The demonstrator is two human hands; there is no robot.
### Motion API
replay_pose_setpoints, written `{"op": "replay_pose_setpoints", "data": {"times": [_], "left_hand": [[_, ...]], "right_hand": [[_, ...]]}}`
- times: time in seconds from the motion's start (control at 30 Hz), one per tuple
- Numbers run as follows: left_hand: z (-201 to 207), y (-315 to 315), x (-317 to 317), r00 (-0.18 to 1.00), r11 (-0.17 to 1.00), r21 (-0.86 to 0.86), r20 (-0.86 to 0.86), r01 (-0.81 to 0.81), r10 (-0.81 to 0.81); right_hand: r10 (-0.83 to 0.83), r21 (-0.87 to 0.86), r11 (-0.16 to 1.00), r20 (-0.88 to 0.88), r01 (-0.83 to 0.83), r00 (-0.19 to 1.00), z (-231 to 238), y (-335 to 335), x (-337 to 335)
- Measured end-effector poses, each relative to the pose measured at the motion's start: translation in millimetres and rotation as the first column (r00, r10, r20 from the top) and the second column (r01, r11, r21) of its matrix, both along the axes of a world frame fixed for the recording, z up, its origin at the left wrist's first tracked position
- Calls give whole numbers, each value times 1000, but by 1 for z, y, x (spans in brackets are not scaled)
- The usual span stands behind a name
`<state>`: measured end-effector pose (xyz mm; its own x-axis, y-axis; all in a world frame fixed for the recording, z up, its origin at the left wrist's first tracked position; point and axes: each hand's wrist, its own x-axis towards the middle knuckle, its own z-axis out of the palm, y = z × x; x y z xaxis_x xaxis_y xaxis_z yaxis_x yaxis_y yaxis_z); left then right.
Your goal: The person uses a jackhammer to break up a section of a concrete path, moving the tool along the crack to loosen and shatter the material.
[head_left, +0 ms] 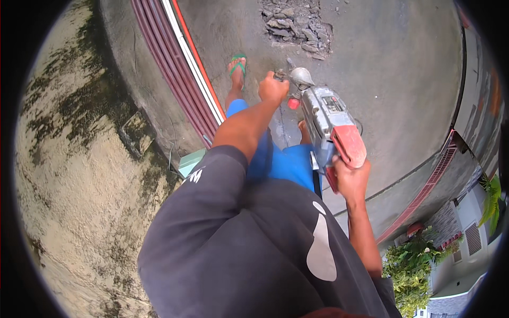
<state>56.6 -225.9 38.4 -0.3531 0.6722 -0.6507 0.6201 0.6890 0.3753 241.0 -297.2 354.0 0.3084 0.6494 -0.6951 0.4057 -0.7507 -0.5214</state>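
Observation:
A grey and red demolition hammer [321,112] slants across in front of my body, its nose toward the far side. My left hand [273,88] is closed round its side handle near the front. Around the red rear grip, close to my waist, my right hand [352,179] is wrapped, partly hidden by the housing. A short chisel bit [291,64] sticks out past the pale rounded nose. Beyond that tip lies a patch of broken concrete [297,32], with grey chunks heaped in a rough-edged hollow. The tip appears apart from the rubble.
Long maroon pipes [168,61], with white and orange ones beside them, run along the left. A stained wall [79,175] rises further left. Grey concrete floor [408,90] stretches right to a red drain grate [424,191]. My foot in a green flip-flop [238,64] stands near the pipes.

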Motion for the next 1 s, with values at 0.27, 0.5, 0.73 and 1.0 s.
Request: {"op": "replay_pose_setpoints", "data": {"times": [0.27,0.5,0.73,1.0], "left_hand": [[-38,54,-35,1000,993,-114,5,-1,1],[-34,93,13,990,993,-107,129,-50,64],[-25,82,5,985,982,-143,100,-125,139],[-37,42,-6,997,996,-33,0,-83,83]], "right_hand": [[31,7,1000,-30,-31,999,-27,78,-29],[40,-81,996,35,-37,999,-40,147,47],[114,-74,991,-3,-114,993,-35,144,33],[44,-29,999,52,-43,998,-35,91,6]]}}
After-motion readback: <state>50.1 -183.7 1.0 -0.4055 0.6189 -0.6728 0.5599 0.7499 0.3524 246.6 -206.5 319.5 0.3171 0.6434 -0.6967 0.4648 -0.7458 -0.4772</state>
